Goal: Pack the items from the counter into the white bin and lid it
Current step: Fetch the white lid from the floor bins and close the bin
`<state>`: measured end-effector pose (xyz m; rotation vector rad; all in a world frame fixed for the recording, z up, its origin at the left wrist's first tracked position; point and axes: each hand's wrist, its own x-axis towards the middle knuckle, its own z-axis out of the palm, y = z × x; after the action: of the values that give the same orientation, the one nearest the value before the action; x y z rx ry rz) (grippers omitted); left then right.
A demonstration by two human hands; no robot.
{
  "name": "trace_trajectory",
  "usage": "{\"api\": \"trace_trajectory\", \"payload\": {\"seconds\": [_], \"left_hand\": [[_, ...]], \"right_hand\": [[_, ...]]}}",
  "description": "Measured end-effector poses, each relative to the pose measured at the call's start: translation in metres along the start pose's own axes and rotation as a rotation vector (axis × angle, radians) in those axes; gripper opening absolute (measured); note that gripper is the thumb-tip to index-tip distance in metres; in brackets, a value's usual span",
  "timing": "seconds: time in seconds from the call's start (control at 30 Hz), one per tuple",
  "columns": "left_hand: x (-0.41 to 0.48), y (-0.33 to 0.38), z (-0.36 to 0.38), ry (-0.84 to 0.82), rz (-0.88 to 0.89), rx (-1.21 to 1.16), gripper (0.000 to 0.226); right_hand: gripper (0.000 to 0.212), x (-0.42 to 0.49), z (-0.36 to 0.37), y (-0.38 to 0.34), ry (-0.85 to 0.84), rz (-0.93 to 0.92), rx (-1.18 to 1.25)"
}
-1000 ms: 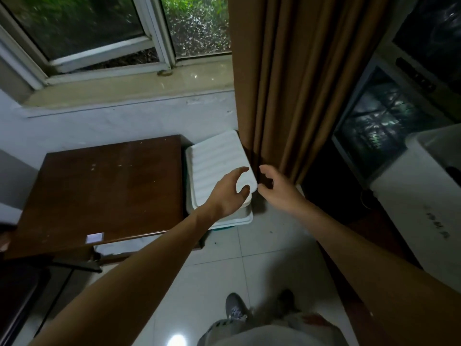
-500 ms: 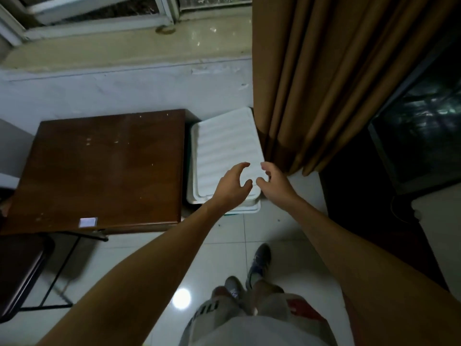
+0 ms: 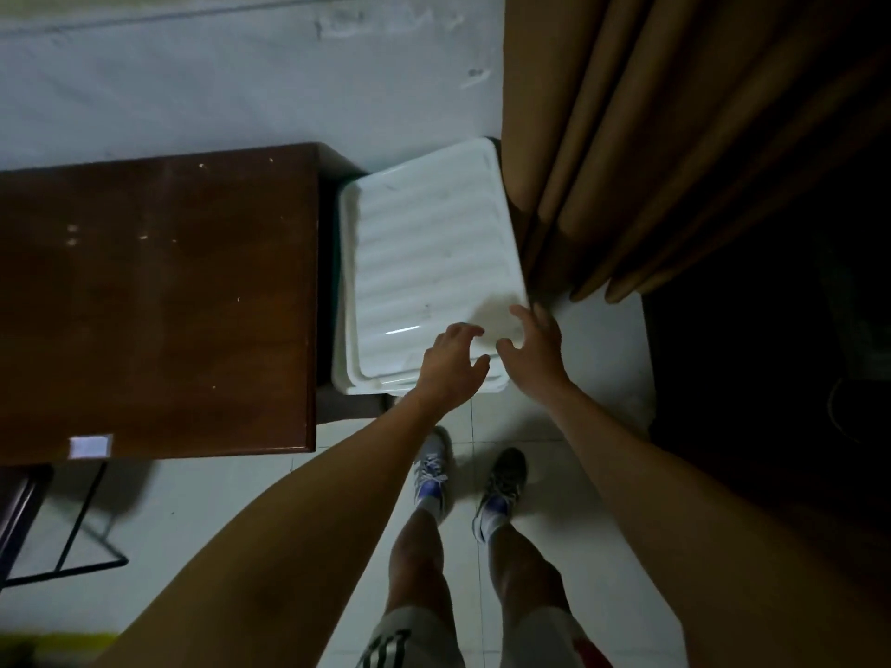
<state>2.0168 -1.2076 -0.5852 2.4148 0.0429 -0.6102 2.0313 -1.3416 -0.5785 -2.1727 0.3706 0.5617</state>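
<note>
"Head view puts the white bin where, exactly?"

"On the pale tiled floor, in the gap between a dark brown wooden surface to its left and a tan curtain to its right. Its far end is near the white wall."

"And the lid?"

"It lies on top of the bin, ribbed and white, but turned a little askew. The bin's rim shows along the left side and the near left corner, while the lid's far right corner reaches toward the curtain."

"What is the person doing with the left hand?"

"It is at the lid's near edge. Its fingers are bent over the top of the lid and the thumb is held apart from them by the rim. No closed grip shows."

"The right hand?"

"Just beside the left one, at the lid's near right corner. Its fingers are spread along the right edge, the thumb is apart on the near side, and the corner is between them. Whether the skin presses on the plastic cannot be told."

"Anything else?"

"A small white label lies on the surface's near edge, and the person's shoes stand on the floor just short of the bin."
</note>
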Motion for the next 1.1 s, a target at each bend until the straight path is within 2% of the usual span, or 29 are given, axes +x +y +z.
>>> {"api": "trace_trajectory", "payload": {"seconds": [0.1,0.2,0.3,0.37,0.5,0.7,0.87,1.1], "left_hand": [[0.017,-0.007,0.014,-0.038,-0.024,0.006,0.046],[0.031,-0.01,0.024,-0.085,-0.05,-0.008,0.046],[0.038,-0.014,0.03,-0.096,-0.066,-0.068,0.045],[0.04,-0.015,0.03,-0.076,-0.071,-0.08,0.044],[0.037,-0.012,0.028,-0.078,-0.074,-0.045,0.043],[0.024,-0.001,0.007,-0.076,-0.067,0.002,0.041],[0.014,0.009,-0.01,-0.095,-0.093,0.027,0.045],[0.004,0.01,-0.022,-0.171,-0.046,0.065,0.057]], "right_hand": [[0.064,0.02,0.012,0.014,-0.014,0.081,-0.015],[0.073,0.037,0.015,0.021,-0.012,0.149,0.144],[0.072,0.047,0.015,0.023,-0.001,0.252,0.231],[0.065,0.053,0.016,0.025,0.044,0.277,0.254],[0.035,0.054,0.012,0.028,0.05,0.348,0.293],[0.028,0.04,0.0,0.009,-0.006,0.32,0.353],[0.028,0.028,-0.008,-0.011,0.005,0.196,0.224],[0.035,0.028,-0.006,-0.026,-0.003,0.244,0.232]]}}
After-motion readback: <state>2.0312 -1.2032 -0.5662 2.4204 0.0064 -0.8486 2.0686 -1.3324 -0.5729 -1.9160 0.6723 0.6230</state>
